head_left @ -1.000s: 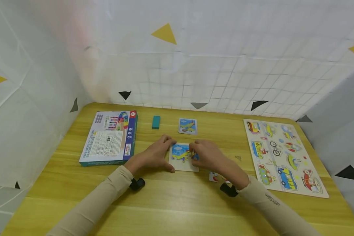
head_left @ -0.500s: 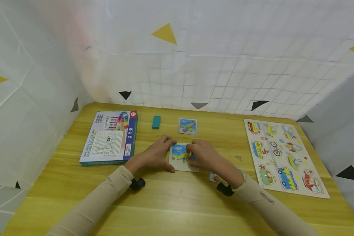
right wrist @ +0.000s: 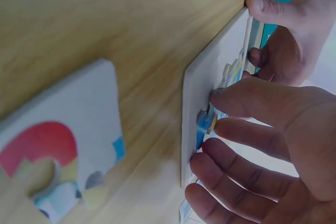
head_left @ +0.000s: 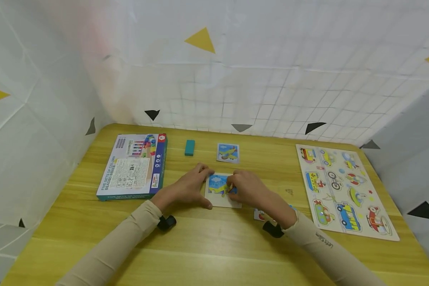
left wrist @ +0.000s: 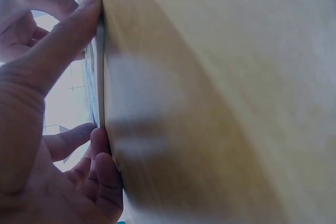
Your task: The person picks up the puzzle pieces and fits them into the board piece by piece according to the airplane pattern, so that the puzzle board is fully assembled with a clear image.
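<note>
We see the right hand (head_left: 249, 188) pinching a piece (right wrist: 201, 131) in its fingertips (right wrist: 218, 98), at the right of the board (head_left: 222, 201) the left hand (head_left: 186, 188) grips.

A wood-grain table (head_left: 218, 246) is bordered by a white rear sheet (head_left: 254, 39) and two pale side sheets (head_left: 32, 63). Yellow, black and grey triangles (head_left: 202, 40) mark the sheets.

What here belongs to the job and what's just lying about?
In the job:
small puzzle board, held by the left hand
puzzle piece, pinched by the right hand
loose piece beside the board, probably
airplane card, probably

Lying about, apparently:
beaded-toy box
teal block
vehicle puzzle board
</note>
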Demonstrator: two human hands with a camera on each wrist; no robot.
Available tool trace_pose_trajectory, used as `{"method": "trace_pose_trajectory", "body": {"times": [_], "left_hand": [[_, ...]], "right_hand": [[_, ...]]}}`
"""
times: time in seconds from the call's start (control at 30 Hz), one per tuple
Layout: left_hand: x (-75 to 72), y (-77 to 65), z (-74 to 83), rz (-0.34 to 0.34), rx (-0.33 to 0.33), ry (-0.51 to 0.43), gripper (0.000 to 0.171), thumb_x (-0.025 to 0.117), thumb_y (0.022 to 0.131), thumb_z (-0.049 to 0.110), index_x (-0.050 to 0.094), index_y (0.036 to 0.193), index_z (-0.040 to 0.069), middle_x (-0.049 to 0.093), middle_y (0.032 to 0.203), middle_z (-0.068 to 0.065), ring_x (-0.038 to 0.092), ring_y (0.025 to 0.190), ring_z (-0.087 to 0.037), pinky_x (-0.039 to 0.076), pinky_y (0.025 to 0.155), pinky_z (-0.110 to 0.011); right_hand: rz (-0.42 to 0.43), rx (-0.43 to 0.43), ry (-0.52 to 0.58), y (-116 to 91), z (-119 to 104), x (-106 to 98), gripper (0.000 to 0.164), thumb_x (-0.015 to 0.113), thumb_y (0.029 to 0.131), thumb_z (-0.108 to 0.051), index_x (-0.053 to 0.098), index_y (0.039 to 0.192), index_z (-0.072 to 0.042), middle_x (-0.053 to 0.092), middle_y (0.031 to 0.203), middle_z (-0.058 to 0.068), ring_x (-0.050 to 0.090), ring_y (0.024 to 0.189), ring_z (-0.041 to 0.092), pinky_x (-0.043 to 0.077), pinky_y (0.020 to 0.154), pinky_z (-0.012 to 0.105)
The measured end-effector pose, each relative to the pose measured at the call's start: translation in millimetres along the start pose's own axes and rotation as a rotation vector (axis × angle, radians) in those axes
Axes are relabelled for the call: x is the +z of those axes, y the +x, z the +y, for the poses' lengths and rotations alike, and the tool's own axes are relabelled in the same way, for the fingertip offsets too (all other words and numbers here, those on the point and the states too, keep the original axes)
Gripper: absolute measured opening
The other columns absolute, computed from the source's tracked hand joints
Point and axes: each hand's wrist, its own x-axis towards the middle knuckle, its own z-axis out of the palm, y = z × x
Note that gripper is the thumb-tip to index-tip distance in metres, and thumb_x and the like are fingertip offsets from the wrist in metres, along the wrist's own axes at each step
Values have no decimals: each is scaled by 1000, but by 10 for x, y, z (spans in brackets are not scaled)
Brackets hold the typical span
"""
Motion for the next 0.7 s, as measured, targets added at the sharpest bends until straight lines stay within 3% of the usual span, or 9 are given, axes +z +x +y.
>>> {"method": "trace_pose_trajectory", "body": {"times": [0.2, 0.37, 0.53, 0.7], "left_hand": [[0, 0, 7, -2, -2, -5, 107, 91, 66, 52, 38, 152, 16, 31, 147, -3, 45, 123, -19, 40, 107, -38], [-5, -9, 2, -1, -1, -10, 107, 91, 66, 52, 38, 152, 16, 31, 148, -4, 45, 123, -19, 40, 107, -38], [-7, -14, 6, 0, -4, -3, 107, 91, 66, 52, 38, 152, 16, 31, 148, -3, 45, 123, -18, 40, 107, -38], [2, -10, 19, 4, -2, -5, 107, 91, 66, 52, 38, 152, 16, 32, 147, -3, 45, 121, -19, 40, 107, -39]], "right_hand": [[7, -19, 30, 18, -1, -17, 8, 84, 80, -11, 77, 83, -10, 67, 79, 1, 59, 71, 13, 51, 62, 28], [30, -69, -28, 38, -36, -15, 6, 83, 80, -8, 77, 79, -10, 68, 78, 3, 63, 73, 17, 53, 63, 30], [39, -78, -2, 24, -34, -8, 6, 83, 81, -10, 78, 82, -10, 67, 79, 2, 62, 72, 16, 52, 63, 28], [38, -64, 49, -37, 49, -11, 13, 79, 86, -16, 77, 96, -7, 66, 85, 2, 59, 73, 13, 50, 64, 27]]}}
